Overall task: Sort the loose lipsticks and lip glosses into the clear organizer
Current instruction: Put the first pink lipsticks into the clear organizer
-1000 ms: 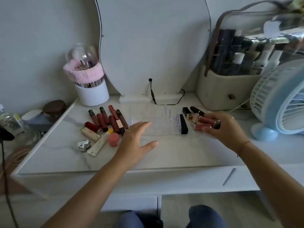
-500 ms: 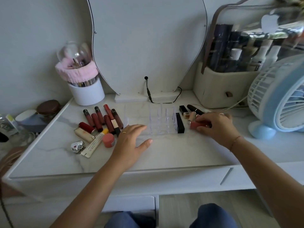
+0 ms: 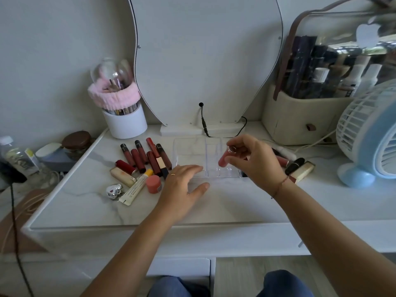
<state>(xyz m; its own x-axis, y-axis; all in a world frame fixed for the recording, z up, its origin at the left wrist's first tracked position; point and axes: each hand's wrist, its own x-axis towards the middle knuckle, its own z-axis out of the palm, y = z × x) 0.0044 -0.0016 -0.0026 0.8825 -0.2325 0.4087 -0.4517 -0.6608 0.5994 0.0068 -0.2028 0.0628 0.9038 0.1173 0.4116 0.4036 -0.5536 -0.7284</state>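
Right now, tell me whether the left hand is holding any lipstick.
No, the left hand rests open by the clear organizer, holding nothing; the right hand pinches the pink lip gloss.

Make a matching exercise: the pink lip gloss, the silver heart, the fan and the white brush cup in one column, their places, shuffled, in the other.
1. pink lip gloss
2. silver heart
3. fan
4. white brush cup

A. far right of the table
B. pinched by the right hand over the clear organizer
C. back left, beside the mirror
D. front left, next to the white tube

Pairs: 1-B, 2-D, 3-A, 4-C
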